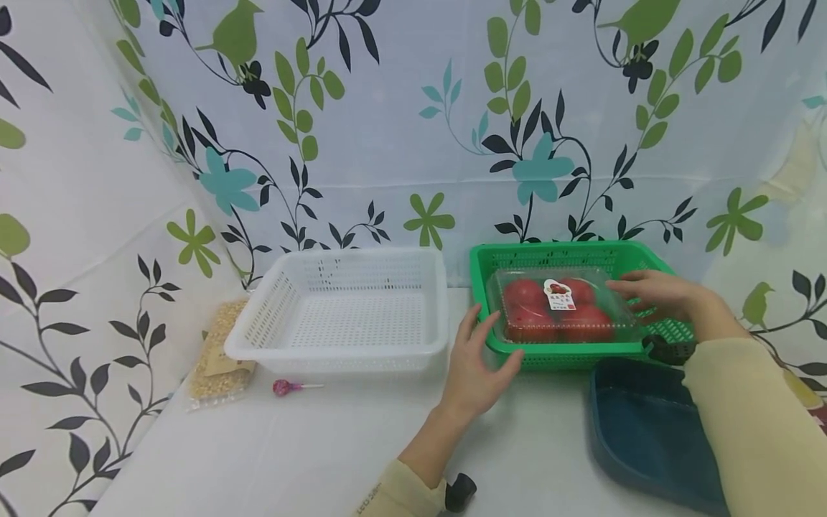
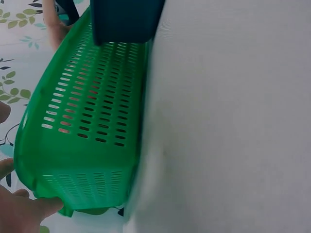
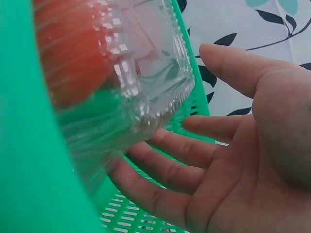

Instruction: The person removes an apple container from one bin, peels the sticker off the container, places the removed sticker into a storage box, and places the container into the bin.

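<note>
A clear plastic box of tomatoes (image 1: 558, 323) with a white label lies in the green basket (image 1: 549, 355), tilted in the right wrist view. My left hand (image 1: 477, 370) is at the basket's left front corner, thumb and fingers spread. In the left wrist view, its fingers (image 2: 48, 206) come right up to the green rim. At the box's other end is my right hand (image 1: 675, 298), palm toward it. The right wrist view shows the extended fingers (image 3: 165, 172) reaching to the box's lower edge, with the thumb held apart.
A white basket (image 1: 336, 352) stands left of the green one. Beside it lie a bag of yellowish grains (image 1: 220, 352) and a wrapped lollipop (image 1: 284, 388). A dark blue bin (image 1: 646, 431) sits in front at right, partly under my right sleeve. Patterned cloth hangs behind.
</note>
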The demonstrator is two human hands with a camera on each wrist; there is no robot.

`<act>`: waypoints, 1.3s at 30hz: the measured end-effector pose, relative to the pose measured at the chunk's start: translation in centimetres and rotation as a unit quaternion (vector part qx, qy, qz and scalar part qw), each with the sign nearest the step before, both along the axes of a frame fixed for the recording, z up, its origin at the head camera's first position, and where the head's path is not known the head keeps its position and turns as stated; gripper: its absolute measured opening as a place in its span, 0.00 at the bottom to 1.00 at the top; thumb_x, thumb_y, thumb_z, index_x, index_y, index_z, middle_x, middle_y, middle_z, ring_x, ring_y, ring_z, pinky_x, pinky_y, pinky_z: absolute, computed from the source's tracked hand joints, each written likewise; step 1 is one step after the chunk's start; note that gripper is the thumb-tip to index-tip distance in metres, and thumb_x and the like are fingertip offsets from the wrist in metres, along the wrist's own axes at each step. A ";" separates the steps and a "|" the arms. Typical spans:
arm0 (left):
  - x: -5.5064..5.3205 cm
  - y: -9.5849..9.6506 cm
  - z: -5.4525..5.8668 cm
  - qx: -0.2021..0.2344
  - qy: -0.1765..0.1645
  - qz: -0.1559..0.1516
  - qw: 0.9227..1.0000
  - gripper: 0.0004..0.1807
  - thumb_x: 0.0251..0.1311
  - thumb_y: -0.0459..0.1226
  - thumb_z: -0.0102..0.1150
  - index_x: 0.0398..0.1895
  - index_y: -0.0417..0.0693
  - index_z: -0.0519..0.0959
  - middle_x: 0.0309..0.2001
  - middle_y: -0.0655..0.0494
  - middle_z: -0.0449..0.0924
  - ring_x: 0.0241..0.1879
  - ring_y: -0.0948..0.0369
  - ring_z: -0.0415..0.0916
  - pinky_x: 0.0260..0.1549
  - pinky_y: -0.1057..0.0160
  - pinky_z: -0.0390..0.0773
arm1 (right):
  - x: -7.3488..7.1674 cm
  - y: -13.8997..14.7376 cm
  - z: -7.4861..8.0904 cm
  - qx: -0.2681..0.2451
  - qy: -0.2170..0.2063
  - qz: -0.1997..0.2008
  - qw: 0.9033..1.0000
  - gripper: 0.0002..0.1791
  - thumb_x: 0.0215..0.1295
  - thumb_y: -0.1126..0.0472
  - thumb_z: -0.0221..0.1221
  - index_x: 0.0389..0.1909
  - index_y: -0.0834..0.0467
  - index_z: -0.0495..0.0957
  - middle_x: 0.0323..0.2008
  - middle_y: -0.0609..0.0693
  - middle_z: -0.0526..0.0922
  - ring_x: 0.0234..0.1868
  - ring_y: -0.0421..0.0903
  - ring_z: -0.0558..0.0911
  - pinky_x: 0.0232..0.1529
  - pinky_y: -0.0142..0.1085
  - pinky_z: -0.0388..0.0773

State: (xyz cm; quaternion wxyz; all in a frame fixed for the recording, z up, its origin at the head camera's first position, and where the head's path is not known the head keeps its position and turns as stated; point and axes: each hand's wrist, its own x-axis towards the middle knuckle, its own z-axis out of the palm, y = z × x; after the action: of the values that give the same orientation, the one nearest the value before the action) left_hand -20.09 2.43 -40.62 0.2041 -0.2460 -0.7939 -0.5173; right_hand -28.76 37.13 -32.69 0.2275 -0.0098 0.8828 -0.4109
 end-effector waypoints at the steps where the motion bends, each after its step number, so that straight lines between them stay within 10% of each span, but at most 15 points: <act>1: 0.0 0.0 -0.1 0.003 -0.004 0.002 1.000 0.32 0.60 0.43 0.67 0.66 0.39 0.74 0.72 0.38 0.61 0.69 0.43 0.64 0.62 0.43 0.72 | 0.0 0.0 0.0 -0.003 -0.004 -0.001 1.000 0.50 0.80 0.41 0.44 0.73 0.80 0.36 0.67 0.82 0.54 0.66 0.77 0.63 0.56 0.56 0.79; 18: -0.5 0.5 -1.7 0.101 -0.061 -0.018 0.993 0.28 0.61 0.38 0.70 0.62 0.36 0.76 0.73 0.43 0.61 0.66 0.48 0.69 0.57 0.55 0.78 | -0.4 -0.3 -0.2 0.016 -0.024 0.001 1.000 0.45 0.80 0.43 0.45 0.69 0.84 0.48 0.62 0.82 0.62 0.63 0.75 0.69 0.53 0.54 0.81; 26: -0.5 0.6 -1.6 0.126 -0.078 -0.038 0.988 0.28 0.61 0.37 0.70 0.63 0.35 0.75 0.74 0.44 0.59 0.67 0.49 0.67 0.53 0.57 0.80 | -0.7 0.2 -0.2 0.021 -0.023 -0.020 0.999 0.52 0.77 0.38 0.46 0.70 0.84 0.42 0.67 0.85 0.49 0.67 0.81 0.57 0.57 0.58 0.77; 39: -0.5 0.6 -1.5 0.123 -0.098 -0.044 0.987 0.28 0.63 0.36 0.69 0.64 0.36 0.74 0.75 0.45 0.57 0.70 0.48 0.64 0.53 0.56 0.80 | -0.2 0.5 -0.4 -0.112 -0.082 -0.055 0.989 0.56 0.75 0.37 0.47 0.76 0.70 0.23 0.72 0.80 0.37 0.71 0.77 0.52 0.62 0.58 0.73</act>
State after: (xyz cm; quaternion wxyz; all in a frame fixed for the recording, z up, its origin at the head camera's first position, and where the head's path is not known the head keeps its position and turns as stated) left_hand -20.57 3.03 -42.15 0.1317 -0.2017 -0.7287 -0.6411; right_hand -28.95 37.59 -33.06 0.2734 0.0475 0.8088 -0.5185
